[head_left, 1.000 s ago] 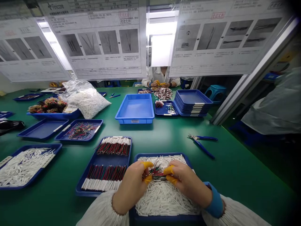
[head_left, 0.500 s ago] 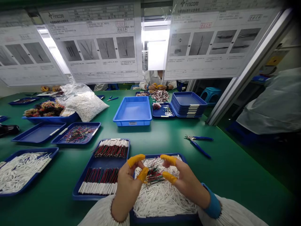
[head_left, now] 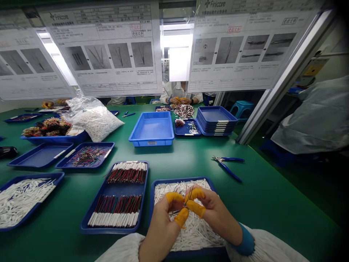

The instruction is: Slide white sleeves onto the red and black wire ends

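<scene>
Wires, thin and dark with bare-looking ends (head_left: 190, 193): one small lot, head view, pinched between the hands. Left hand (head_left: 160, 222): yellow-cotted thumb and forefinger closed on the strands. Right hand (head_left: 218, 214): likewise gripping, tips meeting the left's. Change: hands parted half a second ago, now together; judged, a few strands are singled out for close fingering. Beneath both hands: blue plastic tray (head_left: 151, 196) of slim white tubes (head_left: 193, 236). Left of left hand: blue tray (head_left: 124, 189), two rows of white-ended, red-and-black wire bundles. Beyond right hand: blue-handled metal cutters (head_left: 231, 173), lying on green tabletop (head_left: 261, 203).
</scene>
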{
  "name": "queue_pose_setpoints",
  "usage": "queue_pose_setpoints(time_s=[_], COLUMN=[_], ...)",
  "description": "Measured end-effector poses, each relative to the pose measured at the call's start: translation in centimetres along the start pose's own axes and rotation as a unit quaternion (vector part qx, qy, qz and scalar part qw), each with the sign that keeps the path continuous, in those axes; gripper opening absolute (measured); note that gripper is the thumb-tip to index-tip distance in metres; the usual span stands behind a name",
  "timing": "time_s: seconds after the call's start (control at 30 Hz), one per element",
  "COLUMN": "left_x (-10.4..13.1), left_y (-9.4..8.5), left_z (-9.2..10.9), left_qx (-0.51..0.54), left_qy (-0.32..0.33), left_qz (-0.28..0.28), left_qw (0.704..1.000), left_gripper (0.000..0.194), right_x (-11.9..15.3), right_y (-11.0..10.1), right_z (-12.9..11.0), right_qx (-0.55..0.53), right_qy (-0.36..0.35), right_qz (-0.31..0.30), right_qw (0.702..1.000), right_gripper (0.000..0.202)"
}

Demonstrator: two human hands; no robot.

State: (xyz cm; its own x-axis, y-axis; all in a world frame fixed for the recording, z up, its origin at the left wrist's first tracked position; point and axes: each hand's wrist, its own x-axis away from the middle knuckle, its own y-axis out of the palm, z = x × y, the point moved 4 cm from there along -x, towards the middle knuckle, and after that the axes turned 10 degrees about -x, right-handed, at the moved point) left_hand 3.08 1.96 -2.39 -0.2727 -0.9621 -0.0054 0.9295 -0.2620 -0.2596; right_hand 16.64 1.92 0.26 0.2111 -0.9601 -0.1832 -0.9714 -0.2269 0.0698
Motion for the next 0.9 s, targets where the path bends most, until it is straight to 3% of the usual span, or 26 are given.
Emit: queue_pose_setpoints(time_s=[0.07, 0.13, 0.27, 0.4, 0.73, 0.9], left_x=[0.2, 0.3, 0.1, 0.1, 0.7, 0.9], left_y=[-0.1, 0.0, 0.4, 0.5, 0.7, 0.7], left_z=[0.4, 0.7, 1.0, 1.5, 1.3, 1.8], left_qx=[-0.065, -0.073, 0.012, 0.049, -0.035, -0.090], left_qy=[0.005, -0.005, -0.025, -0.024, -0.006, 0.049], left_qz=[-0.019, -0.027, -0.052, -0.061, -0.051, -0.044], left_qw=[0.998, 0.997, 0.998, 0.997, 0.998, 0.994], left_gripper=[0.008, 0.011, 0.014, 0.014, 0.017, 0.019], right_x=[0.1, 0.2, 0.4, 0.4, 0.3, 0.4], right_y=[-0.1, -0.6, -1.6, -2.0, -2.0, -1.9], right_z=[0.1, 0.4, 0.8, 0.9, -0.2, -0.3], right_qx=[-0.031, -0.062, -0.094, -0.106, -0.062, -0.020], right_qy=[0.020, 0.038, 0.035, 0.019, -0.001, -0.023], right_qz=[0.009, 0.053, 0.152, 0.184, 0.088, 0.101], right_qw=[0.999, 0.996, 0.983, 0.977, 0.994, 0.994], right_gripper=[0.011, 0.011, 0.012, 0.012, 0.016, 0.012])
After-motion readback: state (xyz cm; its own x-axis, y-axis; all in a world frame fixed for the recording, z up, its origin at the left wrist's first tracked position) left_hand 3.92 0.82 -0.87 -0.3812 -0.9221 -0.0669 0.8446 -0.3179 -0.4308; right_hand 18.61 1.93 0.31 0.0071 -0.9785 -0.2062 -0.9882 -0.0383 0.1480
